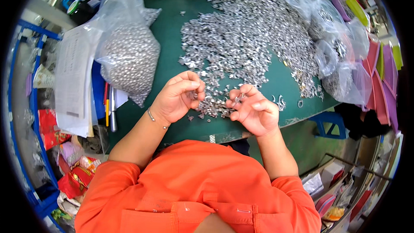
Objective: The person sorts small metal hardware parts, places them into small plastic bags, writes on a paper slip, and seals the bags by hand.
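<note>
Over the near edge of a green-topped table (168,21), both my hands work close to a wide pile of small silvery metal parts (228,43). My left hand (177,94), with a thin bangle on the wrist, is closed, fingers curled around small metal pieces whose shape is mostly hidden. To its right, my right hand (258,111) is palm up with fingers bent, pinching a small shiny metal part (239,98), perhaps ring-shaped. Beneath and between the hands lies a smaller heap of the metal parts (215,105). A few loose rings (300,103) rest right of my right hand.
Left of the pile stands a clear bag full of round silvery beads (131,56). Papers (75,73) and pens (107,105) lie beyond it. Several clear bags of parts (340,77) line the right edge, beside purple and red bins (379,69). A blue stool (330,124) is below.
</note>
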Demonstrator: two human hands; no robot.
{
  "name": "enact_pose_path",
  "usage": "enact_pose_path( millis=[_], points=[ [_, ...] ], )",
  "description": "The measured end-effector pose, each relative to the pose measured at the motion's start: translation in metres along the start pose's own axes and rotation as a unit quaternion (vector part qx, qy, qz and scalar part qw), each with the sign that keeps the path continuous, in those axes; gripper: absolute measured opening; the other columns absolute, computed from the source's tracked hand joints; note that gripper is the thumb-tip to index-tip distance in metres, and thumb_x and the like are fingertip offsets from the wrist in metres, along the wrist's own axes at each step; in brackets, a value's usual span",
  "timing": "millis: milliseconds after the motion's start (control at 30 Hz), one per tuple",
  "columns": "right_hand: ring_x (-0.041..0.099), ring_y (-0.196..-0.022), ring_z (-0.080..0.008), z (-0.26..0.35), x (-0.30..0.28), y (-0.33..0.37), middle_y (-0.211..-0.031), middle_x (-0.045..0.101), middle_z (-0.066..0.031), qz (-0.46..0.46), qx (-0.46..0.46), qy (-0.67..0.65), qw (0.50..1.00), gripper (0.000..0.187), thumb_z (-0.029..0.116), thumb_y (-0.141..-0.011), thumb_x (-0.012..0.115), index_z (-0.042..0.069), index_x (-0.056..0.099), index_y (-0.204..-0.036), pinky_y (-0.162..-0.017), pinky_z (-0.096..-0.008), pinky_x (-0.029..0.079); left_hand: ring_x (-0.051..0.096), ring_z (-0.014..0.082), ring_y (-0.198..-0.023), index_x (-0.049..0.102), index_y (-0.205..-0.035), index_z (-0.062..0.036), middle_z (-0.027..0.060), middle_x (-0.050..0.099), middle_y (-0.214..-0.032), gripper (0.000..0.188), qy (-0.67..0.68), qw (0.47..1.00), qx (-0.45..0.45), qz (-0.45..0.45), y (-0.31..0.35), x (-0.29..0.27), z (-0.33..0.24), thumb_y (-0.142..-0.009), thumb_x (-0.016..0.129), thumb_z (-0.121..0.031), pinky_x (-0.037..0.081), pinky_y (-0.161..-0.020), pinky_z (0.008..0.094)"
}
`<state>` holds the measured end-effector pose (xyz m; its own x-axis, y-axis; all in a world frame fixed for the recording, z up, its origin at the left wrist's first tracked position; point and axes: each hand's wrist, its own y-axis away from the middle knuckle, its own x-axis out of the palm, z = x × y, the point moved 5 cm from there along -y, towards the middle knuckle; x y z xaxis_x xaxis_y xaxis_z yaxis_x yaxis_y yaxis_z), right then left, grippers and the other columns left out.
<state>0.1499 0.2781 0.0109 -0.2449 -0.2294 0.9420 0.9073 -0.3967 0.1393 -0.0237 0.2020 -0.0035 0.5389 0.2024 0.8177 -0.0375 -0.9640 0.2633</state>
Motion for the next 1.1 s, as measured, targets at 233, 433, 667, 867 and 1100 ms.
enact_pose_path(
  millis=[233,433,667,867,1100],
  points=[
    [0.061,-0.066,-0.0155,-0.008,0.022,-0.092,-0.074,0.062,-0.0054,-0.067,-0.106,0.73,0.672,0.011,0.01,-0.082,0.068,0.004,0.063,-0.09,-0.057,-0.031,0.049,0.062,0.0119,-0.079,0.059,-0.095,-0.0052,0.0023,0.061,-0.087,0.008,-0.304,0.914,0.099,-0.249,0.032,-0.028,-0.016,-0.088,0.061,-0.006,0.047,-0.06,0.0219],
    [0.064,-0.077,-0.0349,-0.024,0.031,-0.13,-0.089,0.06,-0.0142,-0.053,-0.186,0.912,0.362,0.021,0.016,-0.079,0.067,0.007,0.058,-0.096,-0.066,-0.0433,0.054,0.062,0.0108,-0.08,0.06,-0.096,-0.0033,0.0036,0.063,-0.09,0.009,-0.301,0.916,0.084,-0.25,0.039,-0.03,-0.017,-0.088,0.062,-0.007,0.047,-0.061,0.0212],
    [0.062,-0.064,-0.0198,0.015,0.001,-0.108,-0.072,0.065,-0.0088,-0.139,-0.107,0.699,0.693,0.015,0.013,-0.084,0.066,0.0,0.066,-0.093,-0.059,-0.0305,0.048,0.062,0.0134,-0.077,0.062,-0.096,-0.0034,0.0055,0.062,-0.088,0.017,-0.587,0.778,0.165,-0.152,0.042,-0.009,-0.02,-0.08,0.068,-0.005,0.049,-0.066,0.0233],
    [0.053,-0.065,-0.0171,0.011,-0.017,-0.057,-0.081,0.059,-0.0121,-0.014,0.027,0.095,0.995,0.008,0.008,-0.085,0.059,0.002,0.054,-0.086,-0.042,-0.0233,0.036,0.059,0.0274,-0.077,0.064,-0.092,-0.0051,0.0082,0.056,-0.084,0.03,-0.798,0.545,0.258,-0.002,0.028,0.021,-0.002,-0.066,0.077,-0.01,0.049,-0.068,0.0346],
    [0.057,-0.075,-0.0165,0.001,-0.028,-0.028,-0.092,0.06,-0.009,-0.027,0.01,0.1,0.995,0.02,0.009,-0.087,0.065,0.007,0.057,-0.105,-0.05,-0.03,0.049,0.065,0.0164,-0.072,0.069,-0.102,-0.0097,0.0035,0.069,-0.087,0.014,-0.464,0.875,-0.009,-0.138,0.01,-0.011,-0.005,-0.089,0.066,-0.015,0.052,-0.066,0.0264]
  ],
)
